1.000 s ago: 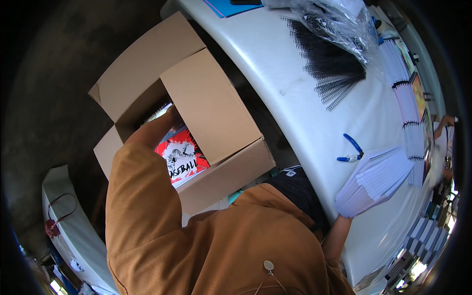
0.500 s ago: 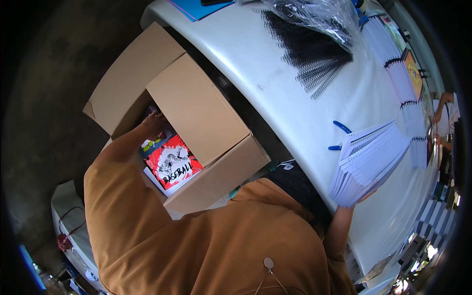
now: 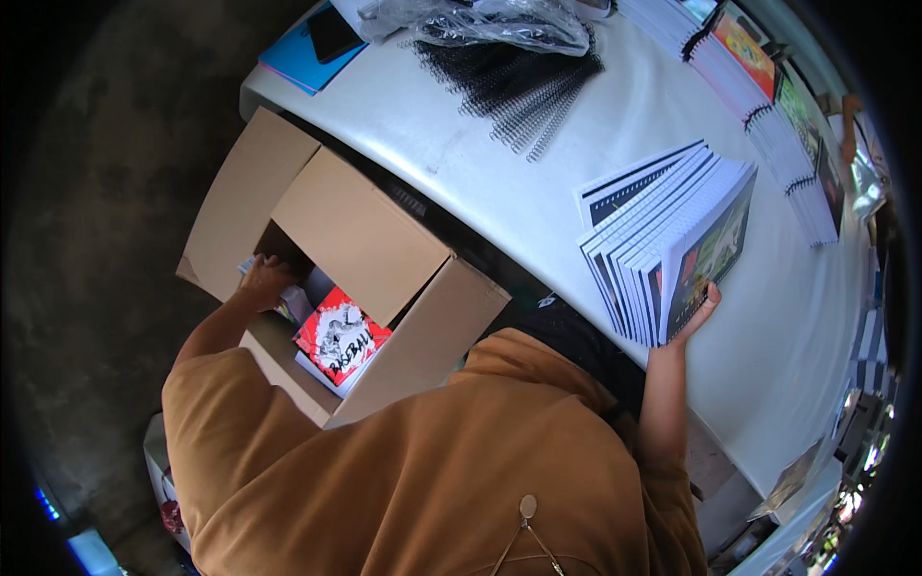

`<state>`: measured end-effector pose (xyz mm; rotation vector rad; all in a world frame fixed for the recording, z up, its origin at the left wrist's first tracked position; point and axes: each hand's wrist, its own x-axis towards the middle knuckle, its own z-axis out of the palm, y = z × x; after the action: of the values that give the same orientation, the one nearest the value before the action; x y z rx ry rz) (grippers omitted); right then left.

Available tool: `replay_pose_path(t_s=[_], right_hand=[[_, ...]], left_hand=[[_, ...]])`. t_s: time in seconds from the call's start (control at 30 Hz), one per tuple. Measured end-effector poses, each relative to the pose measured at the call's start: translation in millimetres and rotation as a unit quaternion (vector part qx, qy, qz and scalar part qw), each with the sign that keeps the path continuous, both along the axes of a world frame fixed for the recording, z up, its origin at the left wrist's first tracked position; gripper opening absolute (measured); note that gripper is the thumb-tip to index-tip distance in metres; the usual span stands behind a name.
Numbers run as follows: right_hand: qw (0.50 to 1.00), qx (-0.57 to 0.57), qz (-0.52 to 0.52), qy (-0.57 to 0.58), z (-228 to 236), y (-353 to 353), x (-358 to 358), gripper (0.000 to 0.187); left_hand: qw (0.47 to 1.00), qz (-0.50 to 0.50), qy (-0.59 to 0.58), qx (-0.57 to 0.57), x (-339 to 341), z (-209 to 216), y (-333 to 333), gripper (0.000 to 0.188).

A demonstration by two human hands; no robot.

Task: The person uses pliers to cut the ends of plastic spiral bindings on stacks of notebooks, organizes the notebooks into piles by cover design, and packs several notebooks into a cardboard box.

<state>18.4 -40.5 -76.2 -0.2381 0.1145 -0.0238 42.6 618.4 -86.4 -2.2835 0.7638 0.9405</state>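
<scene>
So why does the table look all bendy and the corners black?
Head view: the fisheye lens curves the white table edge and leaves a dark rim around the round picture. Daylight makes the tabletop bright, while inside the cardboard box, where the left hand reaches, lies in shadow. The far right rim looks smeared.

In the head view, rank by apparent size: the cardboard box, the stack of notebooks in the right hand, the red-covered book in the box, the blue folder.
1. cardboard box
2. stack of notebooks, held up nearer the camera, so its real size is unsure
3. blue folder and red-covered book look alike; both partly hidden, so unranked
</scene>
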Motion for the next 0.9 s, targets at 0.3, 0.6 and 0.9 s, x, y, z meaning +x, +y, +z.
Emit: replay_pose_path(t_s=[0.3,0.6,0.9], right_hand=[[0.97,-0.123,-0.146,0.151,20.1,0.3,-7.0,0.055],[0.959,-0.157,-0.202,0.125,25.9,-88.4,80.9,0.049],[0.912,-0.282,-0.212,0.21,17.5,-96.5,144.8,0.051]], left_hand=[[0.932,0.138,-0.308,-0.134,-2.3,246.3,-114.4,0.046],[0.648,0.209,-0.342,-0.648,-2.0,328.9,-160.9,0.046],[0.286,0.302,0.275,-0.867,186.0,236.0,-518.0,0.039]])
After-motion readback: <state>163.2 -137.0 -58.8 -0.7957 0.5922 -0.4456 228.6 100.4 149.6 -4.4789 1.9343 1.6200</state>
